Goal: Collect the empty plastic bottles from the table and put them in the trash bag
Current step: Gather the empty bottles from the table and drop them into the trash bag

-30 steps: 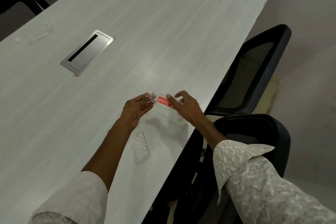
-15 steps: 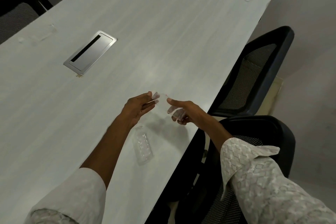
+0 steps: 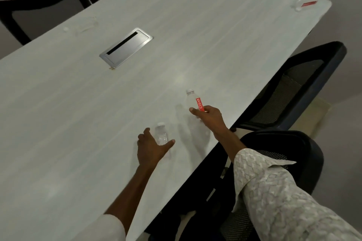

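My right hand (image 3: 208, 117) is shut on a clear plastic bottle (image 3: 193, 100) with a red label, held above the pale table (image 3: 78, 103) with its white cap pointing away from me. A second clear bottle (image 3: 161, 135) without a label lies on the table near the front edge. My left hand (image 3: 150, 147) is over its lower end with fingers spread on either side; whether it grips the bottle I cannot tell. Another red-labelled bottle (image 3: 305, 4) lies at the far right corner. A clear bottle (image 3: 83, 26) rests near the far left edge. No trash bag is in view.
A metal cable hatch (image 3: 126, 47) is set into the middle of the table. Two black mesh office chairs (image 3: 293, 88) stand along the right edge, one (image 3: 284, 162) under my right arm. More chairs (image 3: 41, 4) stand on the far left side.
Both hands held the red-labelled bottle between them. My left hand has let go and dropped onto the unlabelled bottle, while my right hand has turned the labelled bottle more upright.
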